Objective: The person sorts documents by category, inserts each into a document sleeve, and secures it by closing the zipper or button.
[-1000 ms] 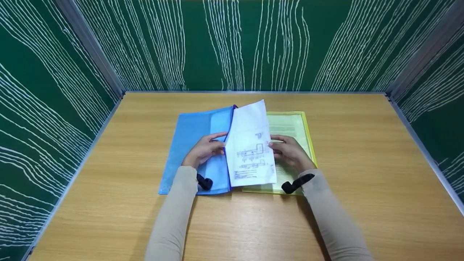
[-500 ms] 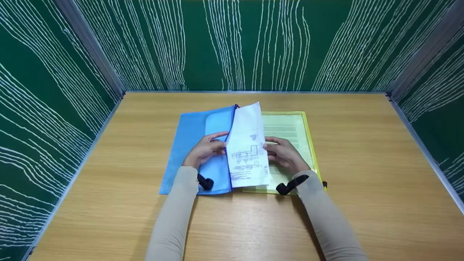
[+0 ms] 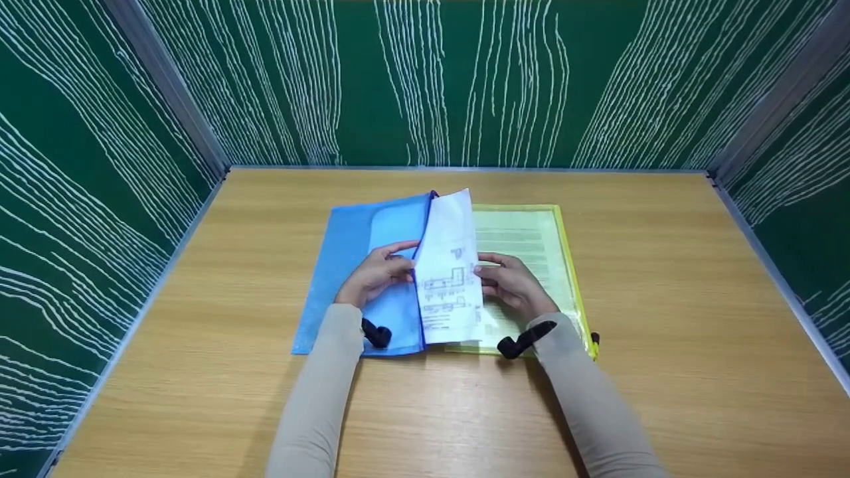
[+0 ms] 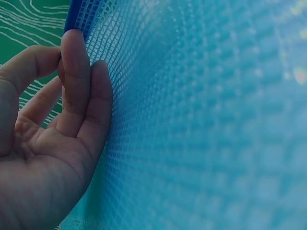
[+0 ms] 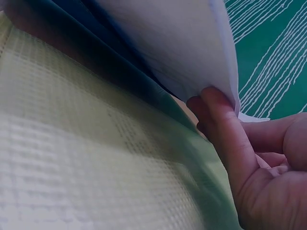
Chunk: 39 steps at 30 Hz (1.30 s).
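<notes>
A blue mesh zip pouch (image 3: 358, 232) lies left of centre, its open right edge lifted. My left hand (image 3: 377, 275) pinches that edge between thumb and fingers; the left wrist view shows the mesh (image 4: 201, 120) beside the fingers. A white paper sheet (image 3: 451, 226) with printed drawings sits partly inside the pouch, its right part sticking out. My right hand (image 3: 514, 282) pinches the sheet's right edge, fingers behind the paper (image 5: 192, 52) in the right wrist view. Beneath the right hand lies a yellow mesh pouch (image 3: 524, 232) with a printed page inside.
The pouches lie on a wooden table (image 3: 664, 318). Green panels (image 3: 451, 79) with white wavy lines stand at the back and both sides. Black straps with camera mounts (image 3: 528, 340) sit on the wrists.
My right hand has moved left, sliding the sheet deeper into the blue pouch, so less of it sticks out. My left hand has stayed nearly still on the pouch edge.
</notes>
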Motion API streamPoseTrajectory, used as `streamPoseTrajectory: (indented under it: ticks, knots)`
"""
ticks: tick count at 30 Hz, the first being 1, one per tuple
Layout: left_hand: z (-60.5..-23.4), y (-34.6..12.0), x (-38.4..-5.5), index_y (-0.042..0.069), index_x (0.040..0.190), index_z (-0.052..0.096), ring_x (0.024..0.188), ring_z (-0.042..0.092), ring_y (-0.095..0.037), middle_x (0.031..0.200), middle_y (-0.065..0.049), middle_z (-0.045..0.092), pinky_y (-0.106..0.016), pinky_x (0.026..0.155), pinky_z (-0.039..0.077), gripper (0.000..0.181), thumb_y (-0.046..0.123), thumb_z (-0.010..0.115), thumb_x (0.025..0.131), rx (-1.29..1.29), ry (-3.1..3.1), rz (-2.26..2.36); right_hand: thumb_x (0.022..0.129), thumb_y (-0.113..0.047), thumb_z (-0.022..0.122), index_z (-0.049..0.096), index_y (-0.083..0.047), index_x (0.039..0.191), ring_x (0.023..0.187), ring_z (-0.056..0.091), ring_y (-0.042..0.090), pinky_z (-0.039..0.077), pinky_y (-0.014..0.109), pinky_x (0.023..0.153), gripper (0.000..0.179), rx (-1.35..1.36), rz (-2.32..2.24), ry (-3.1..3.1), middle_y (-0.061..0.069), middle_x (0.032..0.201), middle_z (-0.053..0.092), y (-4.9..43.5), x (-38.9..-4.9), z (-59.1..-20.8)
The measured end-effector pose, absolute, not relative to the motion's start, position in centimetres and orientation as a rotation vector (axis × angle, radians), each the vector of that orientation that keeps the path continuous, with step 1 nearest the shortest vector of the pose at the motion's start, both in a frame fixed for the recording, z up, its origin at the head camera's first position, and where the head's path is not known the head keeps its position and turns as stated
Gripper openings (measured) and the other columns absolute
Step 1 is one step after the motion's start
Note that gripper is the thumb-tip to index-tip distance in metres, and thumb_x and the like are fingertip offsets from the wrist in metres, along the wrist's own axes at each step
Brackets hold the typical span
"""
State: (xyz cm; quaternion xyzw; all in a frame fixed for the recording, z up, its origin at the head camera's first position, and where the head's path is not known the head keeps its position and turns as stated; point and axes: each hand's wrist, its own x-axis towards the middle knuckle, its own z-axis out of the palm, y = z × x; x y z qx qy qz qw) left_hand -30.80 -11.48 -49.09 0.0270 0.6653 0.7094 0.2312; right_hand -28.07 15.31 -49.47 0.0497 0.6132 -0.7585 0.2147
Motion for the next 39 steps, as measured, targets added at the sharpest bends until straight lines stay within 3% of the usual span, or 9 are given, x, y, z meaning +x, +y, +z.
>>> streamPoseTrajectory:
  ticks: [12,39]
  knots:
    - [-48.9,-11.6,-30.8,0.013,0.14,0.051,0.066,0.06,-0.014,0.086,-0.008,0.065,-0.028,0.07,0.054,0.053,0.001,0.06,0.09,0.125,1.795,1.981,0.095,-0.002,0.055,0.042,0.002,0.141,0.075,0.071,0.016,0.058,0.024,0.064,0.047,0.124,-2.108,1.678,0.005,0.091,0.072,14.4,-28.3,-49.6]
    - [-48.7,-11.4,-30.8,0.014,0.139,0.052,0.066,0.059,-0.014,0.091,-0.011,0.062,-0.027,0.068,0.053,0.05,0.0,0.058,0.091,0.106,1.787,1.993,0.092,0.002,0.059,0.048,0.002,0.133,0.072,0.068,0.013,0.057,0.022,0.063,0.042,0.17,-2.133,1.577,0.005,0.088,0.068,12.8,-28.4,-49.6]
